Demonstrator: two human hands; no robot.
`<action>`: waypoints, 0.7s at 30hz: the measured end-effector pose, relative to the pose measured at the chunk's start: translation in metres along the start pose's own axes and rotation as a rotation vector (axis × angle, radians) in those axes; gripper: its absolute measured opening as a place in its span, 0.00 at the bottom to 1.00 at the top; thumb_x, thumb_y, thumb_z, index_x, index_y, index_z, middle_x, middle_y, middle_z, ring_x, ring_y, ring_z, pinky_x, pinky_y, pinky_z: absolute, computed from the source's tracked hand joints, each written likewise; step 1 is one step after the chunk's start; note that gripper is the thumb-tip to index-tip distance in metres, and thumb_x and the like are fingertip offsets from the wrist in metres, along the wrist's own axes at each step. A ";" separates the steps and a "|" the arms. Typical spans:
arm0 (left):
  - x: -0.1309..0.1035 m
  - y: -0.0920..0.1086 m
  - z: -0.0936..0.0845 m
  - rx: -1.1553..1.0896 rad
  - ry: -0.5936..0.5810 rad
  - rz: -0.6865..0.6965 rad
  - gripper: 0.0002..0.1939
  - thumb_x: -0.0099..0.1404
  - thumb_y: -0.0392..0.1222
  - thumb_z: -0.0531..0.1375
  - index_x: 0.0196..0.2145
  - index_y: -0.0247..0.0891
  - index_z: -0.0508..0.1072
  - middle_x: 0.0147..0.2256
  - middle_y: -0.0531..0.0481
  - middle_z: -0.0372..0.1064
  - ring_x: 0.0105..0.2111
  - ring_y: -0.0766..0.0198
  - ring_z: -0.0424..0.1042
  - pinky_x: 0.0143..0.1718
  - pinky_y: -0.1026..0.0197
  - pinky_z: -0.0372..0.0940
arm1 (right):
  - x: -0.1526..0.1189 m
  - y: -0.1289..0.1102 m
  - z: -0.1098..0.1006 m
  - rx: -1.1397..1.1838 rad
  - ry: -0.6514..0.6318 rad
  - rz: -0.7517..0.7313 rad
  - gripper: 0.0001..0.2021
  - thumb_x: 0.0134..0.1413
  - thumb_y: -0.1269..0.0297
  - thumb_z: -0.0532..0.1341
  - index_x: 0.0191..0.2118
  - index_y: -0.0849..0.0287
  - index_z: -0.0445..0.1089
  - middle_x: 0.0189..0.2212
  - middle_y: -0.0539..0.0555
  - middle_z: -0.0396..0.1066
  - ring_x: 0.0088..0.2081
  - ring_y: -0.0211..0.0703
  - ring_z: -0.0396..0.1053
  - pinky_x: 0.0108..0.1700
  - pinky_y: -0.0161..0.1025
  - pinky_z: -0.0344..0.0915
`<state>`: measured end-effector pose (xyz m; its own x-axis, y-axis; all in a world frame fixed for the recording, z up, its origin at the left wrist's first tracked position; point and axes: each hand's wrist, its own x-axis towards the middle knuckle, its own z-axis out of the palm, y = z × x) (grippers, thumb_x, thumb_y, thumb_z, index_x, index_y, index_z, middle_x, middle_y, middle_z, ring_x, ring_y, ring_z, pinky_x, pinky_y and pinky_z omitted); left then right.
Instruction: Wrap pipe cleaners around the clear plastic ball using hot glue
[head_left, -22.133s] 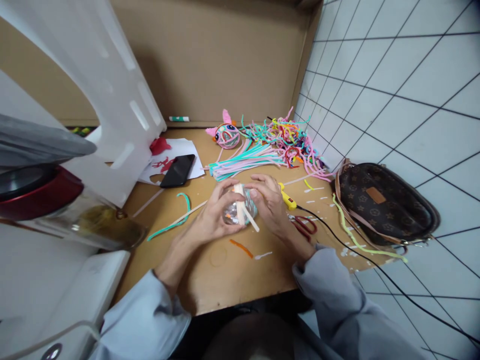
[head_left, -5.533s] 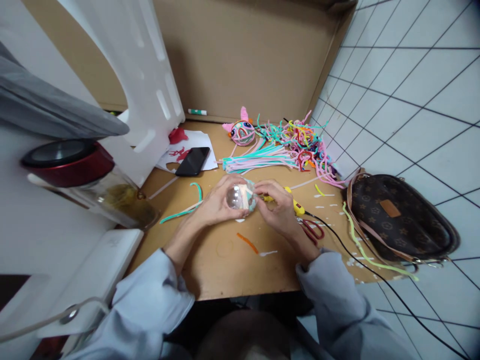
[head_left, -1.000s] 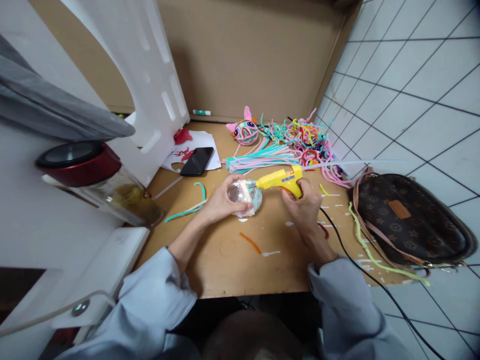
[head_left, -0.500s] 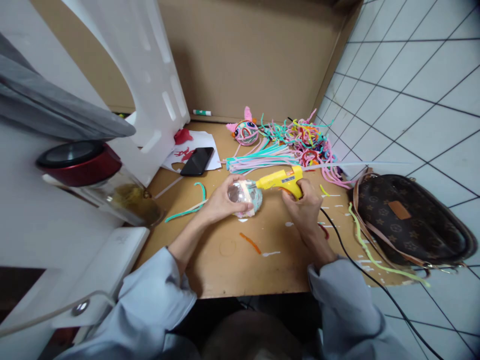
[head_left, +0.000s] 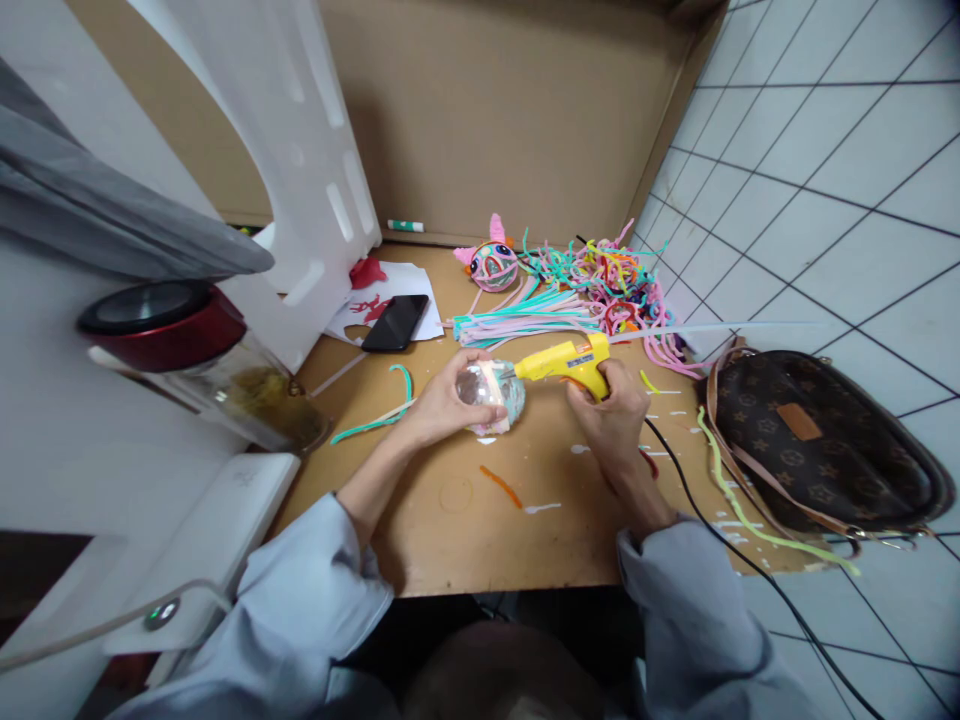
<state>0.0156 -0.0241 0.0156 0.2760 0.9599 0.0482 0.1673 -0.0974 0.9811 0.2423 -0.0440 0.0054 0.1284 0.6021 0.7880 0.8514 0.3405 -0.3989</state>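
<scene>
- Brown table (head_left: 450,540) across the centre of the frame, spotted with white glue drips.
- Black phone (head_left: 395,322) on white paper (head_left: 420,278) with red cut-outs, upper left of centre.
- Finished pipe-cleaner ball (head_left: 493,264) with pink ears at the back edge.
- Straight bundle of pipe cleaners (head_left: 517,318) just beside it; tangled pile (head_left: 611,280) to the right.
- Teal pipe cleaner (head_left: 375,415) left of centre; short orange piece (head_left: 500,485) nearer the lower edge.
- Brown handbag (head_left: 817,440) at the right end, light-green pipe cleaner (head_left: 739,505) alongside.
- Glass jar (head_left: 247,395) with red lid at the left edge.

i can't read any text, glue gun (head_left: 568,361) sticker too small, brown bag (head_left: 814,440) shows only a monogram pattern
</scene>
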 end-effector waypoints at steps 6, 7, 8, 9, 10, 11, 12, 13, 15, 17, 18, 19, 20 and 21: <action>-0.001 -0.001 0.000 0.015 -0.007 0.003 0.37 0.41 0.44 0.71 0.49 0.39 0.64 0.36 0.54 0.68 0.33 0.64 0.68 0.36 0.63 0.63 | 0.000 -0.002 -0.001 -0.021 -0.040 0.052 0.05 0.48 0.62 0.60 0.29 0.53 0.61 0.26 0.49 0.67 0.27 0.42 0.63 0.34 0.39 0.62; -0.001 -0.001 0.000 0.019 -0.009 0.001 0.37 0.41 0.45 0.71 0.50 0.39 0.64 0.36 0.54 0.68 0.33 0.64 0.68 0.36 0.63 0.63 | 0.000 -0.002 0.000 -0.014 -0.044 0.054 0.05 0.49 0.62 0.60 0.29 0.53 0.61 0.26 0.49 0.67 0.28 0.42 0.63 0.34 0.39 0.62; -0.001 -0.001 0.000 0.022 -0.011 -0.001 0.38 0.41 0.45 0.71 0.50 0.39 0.64 0.35 0.54 0.68 0.33 0.63 0.68 0.35 0.63 0.63 | 0.000 -0.002 0.000 -0.011 -0.045 0.054 0.05 0.49 0.63 0.60 0.30 0.53 0.61 0.26 0.49 0.67 0.28 0.42 0.63 0.34 0.39 0.62; -0.001 -0.001 0.000 0.026 -0.013 -0.003 0.38 0.41 0.45 0.71 0.50 0.38 0.64 0.35 0.54 0.68 0.34 0.63 0.68 0.35 0.63 0.63 | 0.000 -0.002 0.000 -0.013 -0.046 0.055 0.04 0.49 0.63 0.59 0.30 0.53 0.62 0.26 0.49 0.67 0.27 0.42 0.63 0.33 0.39 0.62; -0.001 -0.001 0.000 0.030 -0.015 -0.005 0.38 0.42 0.45 0.71 0.50 0.38 0.64 0.36 0.53 0.68 0.34 0.63 0.68 0.35 0.63 0.63 | 0.000 -0.001 0.000 -0.018 -0.048 0.053 0.04 0.49 0.62 0.59 0.30 0.53 0.62 0.26 0.49 0.67 0.28 0.43 0.63 0.33 0.39 0.62; -0.002 -0.001 0.000 0.036 -0.016 -0.006 0.38 0.42 0.45 0.71 0.51 0.38 0.64 0.36 0.53 0.67 0.34 0.63 0.68 0.35 0.63 0.63 | 0.000 -0.001 0.000 -0.023 -0.051 0.047 0.04 0.49 0.62 0.59 0.30 0.53 0.62 0.26 0.49 0.67 0.28 0.43 0.64 0.33 0.39 0.62; -0.002 0.000 0.001 0.041 -0.017 -0.007 0.38 0.42 0.45 0.71 0.51 0.38 0.64 0.36 0.53 0.67 0.34 0.63 0.68 0.35 0.63 0.63 | 0.000 -0.001 0.000 -0.027 -0.054 0.040 0.04 0.49 0.62 0.59 0.30 0.53 0.62 0.26 0.50 0.67 0.28 0.43 0.64 0.34 0.39 0.62; -0.002 0.000 0.001 0.044 -0.016 -0.008 0.38 0.42 0.45 0.71 0.51 0.38 0.64 0.36 0.54 0.67 0.34 0.63 0.67 0.35 0.63 0.63 | 0.000 -0.001 -0.001 -0.026 -0.054 0.031 0.04 0.49 0.63 0.59 0.31 0.53 0.63 0.26 0.50 0.67 0.28 0.43 0.64 0.34 0.39 0.62; -0.002 0.001 0.001 0.039 -0.016 -0.012 0.38 0.41 0.45 0.71 0.50 0.38 0.64 0.35 0.54 0.67 0.33 0.64 0.67 0.35 0.63 0.63 | 0.000 -0.001 -0.001 -0.019 -0.041 0.012 0.03 0.48 0.63 0.59 0.31 0.53 0.63 0.26 0.50 0.68 0.28 0.43 0.65 0.34 0.39 0.62; -0.002 0.002 0.001 0.022 -0.020 -0.015 0.37 0.41 0.44 0.71 0.50 0.39 0.64 0.36 0.54 0.67 0.33 0.65 0.67 0.35 0.63 0.63 | 0.001 -0.001 -0.001 -0.022 -0.022 -0.002 0.03 0.48 0.64 0.59 0.30 0.53 0.63 0.26 0.50 0.68 0.28 0.42 0.64 0.34 0.39 0.62; -0.002 0.002 0.001 0.014 -0.022 -0.017 0.37 0.41 0.44 0.70 0.49 0.39 0.64 0.36 0.54 0.67 0.33 0.65 0.67 0.35 0.63 0.64 | 0.001 -0.001 -0.002 -0.030 -0.018 -0.003 0.03 0.47 0.64 0.59 0.30 0.53 0.63 0.25 0.49 0.68 0.27 0.43 0.64 0.34 0.39 0.62; -0.002 0.003 0.001 0.008 -0.024 -0.018 0.37 0.41 0.44 0.70 0.49 0.38 0.63 0.36 0.54 0.67 0.33 0.65 0.67 0.35 0.63 0.64 | 0.001 -0.001 -0.002 -0.041 -0.019 -0.002 0.03 0.47 0.64 0.59 0.29 0.53 0.62 0.25 0.50 0.68 0.27 0.43 0.64 0.34 0.39 0.62; -0.002 0.003 0.001 0.004 -0.025 -0.019 0.37 0.41 0.43 0.70 0.49 0.38 0.63 0.36 0.54 0.67 0.33 0.65 0.66 0.35 0.63 0.64 | 0.001 -0.001 -0.002 -0.053 -0.023 0.002 0.03 0.46 0.64 0.59 0.29 0.53 0.62 0.25 0.50 0.68 0.27 0.43 0.64 0.34 0.39 0.63; -0.002 0.003 0.001 0.003 -0.026 -0.021 0.37 0.41 0.43 0.70 0.49 0.38 0.63 0.36 0.54 0.67 0.33 0.65 0.66 0.35 0.63 0.64 | 0.001 -0.001 -0.002 -0.064 -0.027 0.007 0.04 0.46 0.63 0.59 0.29 0.52 0.62 0.25 0.50 0.68 0.27 0.43 0.65 0.34 0.39 0.63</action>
<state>0.0166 -0.0270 0.0183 0.2966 0.9547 0.0232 0.1759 -0.0785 0.9813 0.2429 -0.0449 0.0077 0.1212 0.6238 0.7721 0.8815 0.2899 -0.3726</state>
